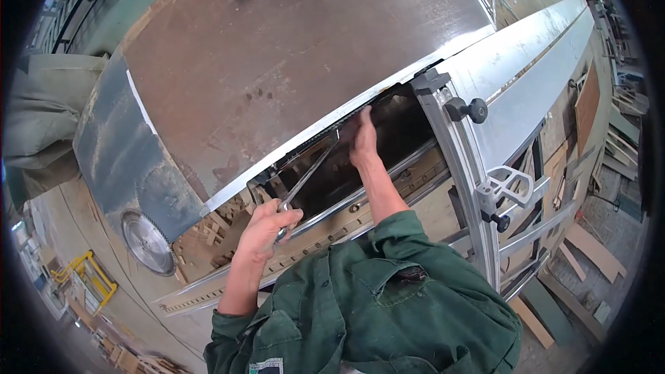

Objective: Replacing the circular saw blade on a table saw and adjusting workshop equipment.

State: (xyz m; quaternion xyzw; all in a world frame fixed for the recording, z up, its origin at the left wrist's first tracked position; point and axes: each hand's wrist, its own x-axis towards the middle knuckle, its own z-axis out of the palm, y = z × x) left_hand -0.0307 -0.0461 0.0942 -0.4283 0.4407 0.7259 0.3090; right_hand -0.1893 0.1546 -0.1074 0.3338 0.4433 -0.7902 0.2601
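A green work jacket (388,305) fills the lower edge, both sleeves pushed up. The left hand (267,225) is closed around the handle end of a long metal wrench (305,180), which slants up into the dark gap under the machine's steel table (291,55). The right hand (364,138) reaches deeper into that gap, fingers (366,116) stretched flat against the edge by the wrench's far end; whether it grips anything I cannot tell. A circular saw blade (145,242) lies lower left. A sliding aluminium fence (460,166) with black knobs stands to the right.
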